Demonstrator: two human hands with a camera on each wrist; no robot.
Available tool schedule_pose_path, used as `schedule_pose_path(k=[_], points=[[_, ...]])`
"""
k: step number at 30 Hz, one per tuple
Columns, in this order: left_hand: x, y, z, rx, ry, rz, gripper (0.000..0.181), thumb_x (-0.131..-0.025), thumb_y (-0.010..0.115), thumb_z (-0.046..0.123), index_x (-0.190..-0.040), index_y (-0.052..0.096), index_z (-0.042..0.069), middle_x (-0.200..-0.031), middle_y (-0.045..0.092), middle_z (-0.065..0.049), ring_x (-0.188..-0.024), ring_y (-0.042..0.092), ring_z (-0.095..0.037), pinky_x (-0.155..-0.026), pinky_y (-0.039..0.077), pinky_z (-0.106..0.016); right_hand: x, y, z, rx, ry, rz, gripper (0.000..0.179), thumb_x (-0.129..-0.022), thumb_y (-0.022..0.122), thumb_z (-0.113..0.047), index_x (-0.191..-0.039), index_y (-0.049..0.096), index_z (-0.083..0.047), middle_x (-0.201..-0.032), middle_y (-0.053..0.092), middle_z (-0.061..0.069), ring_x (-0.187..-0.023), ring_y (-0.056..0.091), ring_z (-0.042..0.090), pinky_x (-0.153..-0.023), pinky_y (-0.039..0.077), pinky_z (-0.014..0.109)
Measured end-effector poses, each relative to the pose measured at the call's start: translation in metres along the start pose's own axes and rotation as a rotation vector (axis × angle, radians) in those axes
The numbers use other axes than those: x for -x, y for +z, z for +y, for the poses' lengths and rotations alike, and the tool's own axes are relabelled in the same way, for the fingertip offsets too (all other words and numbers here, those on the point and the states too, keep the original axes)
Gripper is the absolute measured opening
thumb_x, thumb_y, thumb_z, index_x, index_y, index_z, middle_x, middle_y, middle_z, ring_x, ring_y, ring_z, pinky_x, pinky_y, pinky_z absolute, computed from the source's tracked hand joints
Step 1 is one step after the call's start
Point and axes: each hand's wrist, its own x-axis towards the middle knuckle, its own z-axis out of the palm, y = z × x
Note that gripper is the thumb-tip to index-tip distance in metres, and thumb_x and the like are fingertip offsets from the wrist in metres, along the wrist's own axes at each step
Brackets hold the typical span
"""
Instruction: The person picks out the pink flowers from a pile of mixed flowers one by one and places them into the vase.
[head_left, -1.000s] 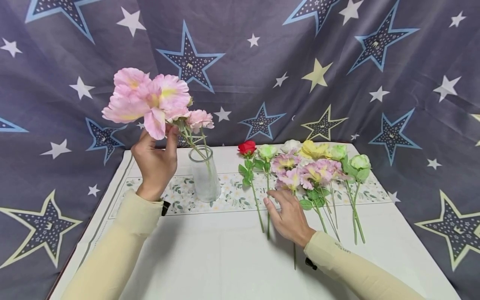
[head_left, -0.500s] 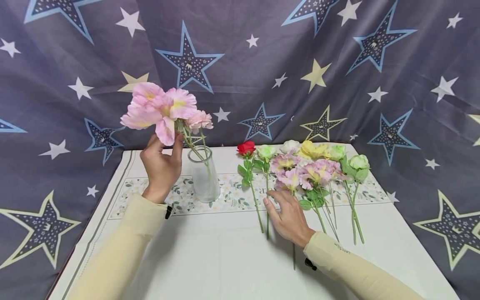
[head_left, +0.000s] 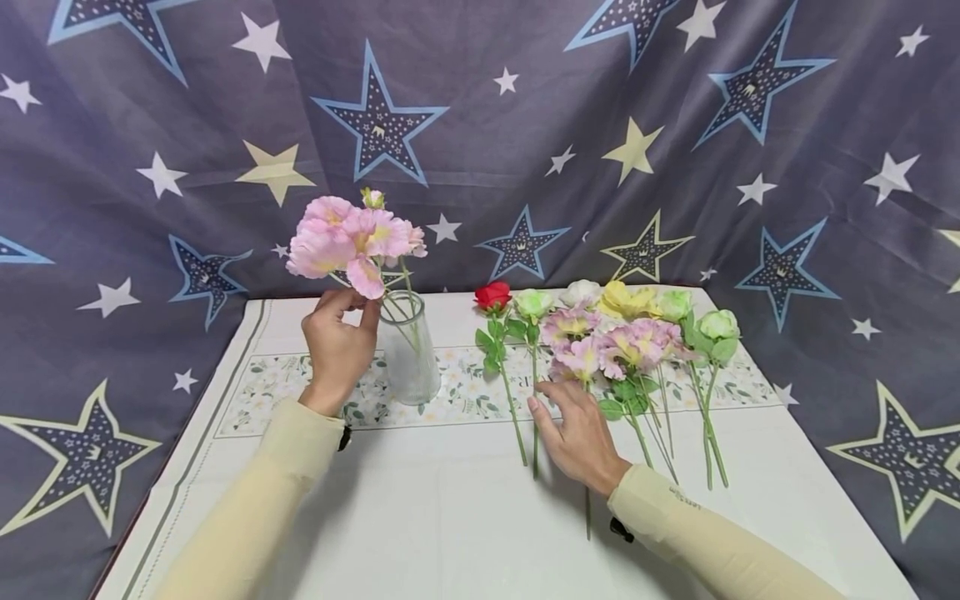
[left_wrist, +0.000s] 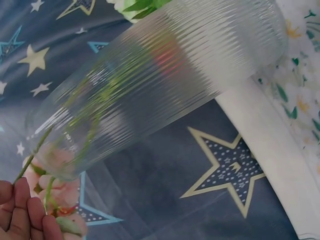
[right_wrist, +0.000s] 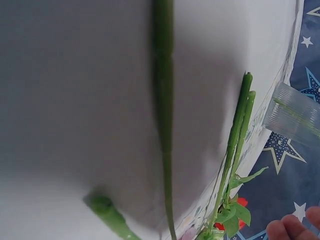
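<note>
Left hand (head_left: pixel 339 350) is pinching the pink flower (head_left: pixel 348 237) by its stem (left_wrist: pixel 36 150), head leaning out left above the clear vase (head_left: pixel 411 367) | right hand (head_left: pixel 581 435) is lying relaxed near the loose flowers (head_left: pixel 573 325), gripping nothing | danger: that lean, pressed sideways, might be toppling the vase

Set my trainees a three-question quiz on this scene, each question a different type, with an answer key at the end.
1. True or false: the glass vase stands upright on the table.

2. Multiple choice. In the head view, what colour is the leftmost bloom lying on the table?
A) Yellow
B) White
C) Red

3. Short answer. Which hand holds the large pink-and-yellow flower, and by what part?

Key
1. True.
2. C: it is the red rose.
3. The left hand, by the stem, close to the vase's mouth.
</note>
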Motion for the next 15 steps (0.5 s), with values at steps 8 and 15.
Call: schedule_pose_path(k=[8,15], points=[[0.009,0.004,-0.009,-0.020,0.005,-0.030,0.005,-0.085,0.077,-0.001,-0.080,0.075,-0.002,-0.081,0.071,-0.016,-0.081,0.063,-0.035,-0.076,0.045,-0.040,0.001,0.001,0.000,-0.002,0.005,-0.002,0.033,-0.104,0.058,-0.032,-0.125,0.069,-0.008,-0.120,0.070,0.012,-0.113,0.064,0.031,-0.099,0.048,0.054],[0.015,0.004,-0.012,-0.035,-0.069,-0.072,0.016,-0.083,0.077,0.002,-0.069,0.071,-0.002,-0.072,0.061,-0.016,-0.077,0.052,-0.035,-0.073,0.038,-0.041,0.001,0.002,0.000,-0.006,0.004,0.002,0.032,-0.103,0.059,-0.030,-0.124,0.069,-0.008,-0.121,0.070,0.013,-0.117,0.063,0.034,-0.103,0.045,0.056]])
